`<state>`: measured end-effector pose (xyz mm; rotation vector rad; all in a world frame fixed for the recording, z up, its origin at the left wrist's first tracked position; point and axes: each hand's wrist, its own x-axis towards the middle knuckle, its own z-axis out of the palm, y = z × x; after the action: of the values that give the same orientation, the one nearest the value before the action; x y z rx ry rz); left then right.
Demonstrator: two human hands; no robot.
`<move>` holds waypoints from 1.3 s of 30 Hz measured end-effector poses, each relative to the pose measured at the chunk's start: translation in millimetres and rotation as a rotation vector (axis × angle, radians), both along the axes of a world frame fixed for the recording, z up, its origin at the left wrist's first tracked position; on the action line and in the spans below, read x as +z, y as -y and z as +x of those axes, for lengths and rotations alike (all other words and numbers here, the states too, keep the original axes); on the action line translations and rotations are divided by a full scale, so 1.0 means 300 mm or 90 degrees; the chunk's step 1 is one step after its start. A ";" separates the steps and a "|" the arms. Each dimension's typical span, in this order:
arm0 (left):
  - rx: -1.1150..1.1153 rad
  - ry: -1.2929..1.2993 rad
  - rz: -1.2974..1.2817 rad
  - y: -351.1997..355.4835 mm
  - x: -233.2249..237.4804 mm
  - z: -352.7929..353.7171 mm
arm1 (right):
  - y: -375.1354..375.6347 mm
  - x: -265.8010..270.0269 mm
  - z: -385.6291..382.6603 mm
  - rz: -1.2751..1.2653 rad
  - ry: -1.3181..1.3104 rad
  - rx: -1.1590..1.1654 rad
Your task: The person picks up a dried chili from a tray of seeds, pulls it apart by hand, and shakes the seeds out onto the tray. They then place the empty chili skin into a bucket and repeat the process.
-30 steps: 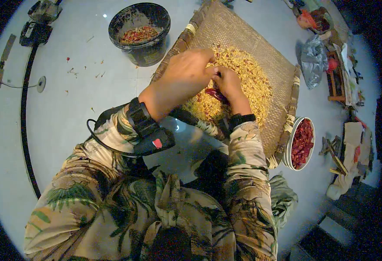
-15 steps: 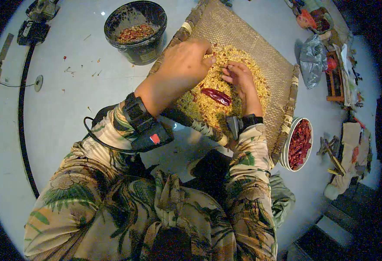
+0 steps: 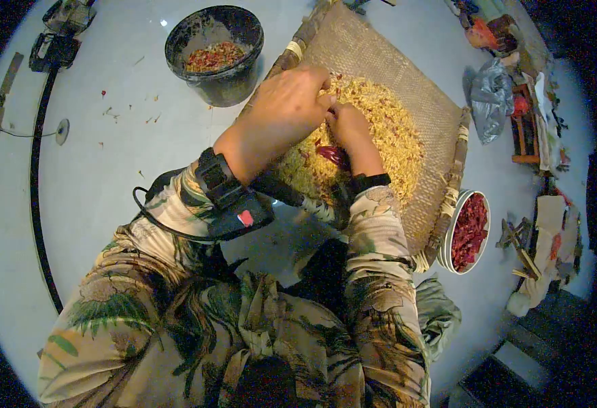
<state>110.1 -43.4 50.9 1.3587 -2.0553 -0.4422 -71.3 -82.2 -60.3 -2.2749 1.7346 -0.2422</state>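
Observation:
Both my hands are over a heap of yellow chili seeds (image 3: 397, 136) flecked with red bits, on a woven tray (image 3: 360, 37). My left hand (image 3: 288, 102) is closed, its thumb and fingertips pinched together. Against them, my right hand (image 3: 351, 129) is also closed, with the fingers curled away from view. What lies between the fingertips is hidden. A dark red dried chili (image 3: 332, 155) rests on the seeds just below my right hand, partly covered by the wrist.
A black bucket (image 3: 224, 88) with red and yellow bits stands beyond the tray's left edge. To the right are a white tub (image 3: 486, 234) of red chili pieces and a grey plastic bag (image 3: 490, 102). Small scraps lie on the pale floor (image 3: 135, 204).
My right hand has moved left and its fingers have closed, meeting my left fingertips. It now covers part of the chili. My left hand stays pinched in nearly the same place.

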 end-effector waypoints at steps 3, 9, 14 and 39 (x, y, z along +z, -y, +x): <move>0.023 0.040 0.047 0.022 -0.016 -0.012 | 0.009 -0.011 0.000 0.016 0.000 -0.040; 0.022 0.059 0.030 0.026 -0.002 -0.027 | 0.049 -0.030 -0.138 0.009 0.367 -0.162; 0.005 0.087 0.017 0.027 -0.033 -0.040 | 0.059 0.010 -0.225 0.280 0.776 -0.303; -0.052 0.080 -0.015 -0.036 -0.010 -0.084 | -0.056 0.024 -0.302 0.420 1.191 -0.262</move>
<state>84.9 -32.5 47.8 1.3208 -2.2179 -0.3744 -162.0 -65.5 -53.1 -0.4600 0.8101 -1.1338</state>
